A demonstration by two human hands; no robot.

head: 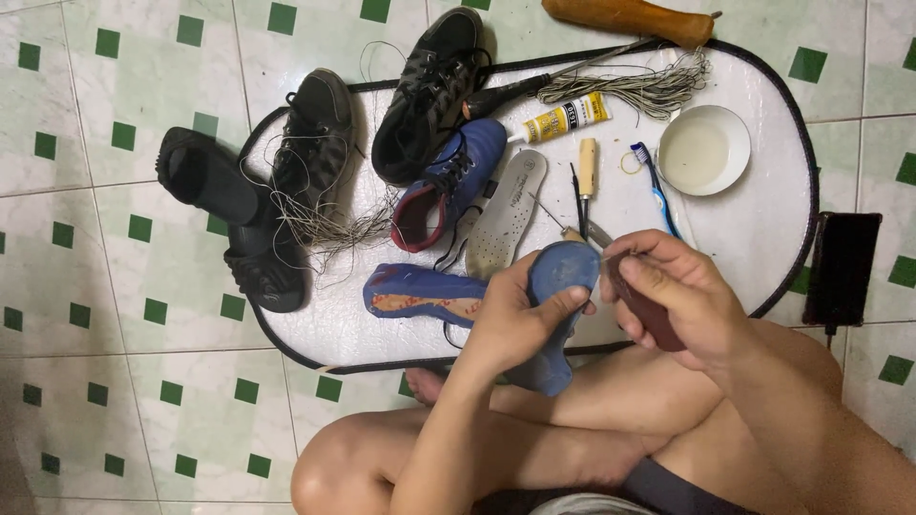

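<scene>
My left hand point(515, 319) grips a blue shoe point(555, 272) by its toe end, holding it upright above my crossed legs. My right hand point(673, 296) is closed around a tool with a dark red handle point(644, 310), its metal tip touching the shoe's upper edge. A second blue shoe point(420, 294) lies on its side on the white oval mat point(754, 219) just left of my left hand. A grey insole point(506, 215) lies beyond the held shoe.
On the mat lie a blue-and-red shoe point(448, 181), black shoes point(429, 91), a glue tube point(563, 119), a thread bundle point(639, 86), a white bowl point(704, 150), a toothbrush point(656, 186) and a wooden-handled tool point(586, 172). A black boot point(229, 205) and dark phone point(842, 269) rest on the tiled floor.
</scene>
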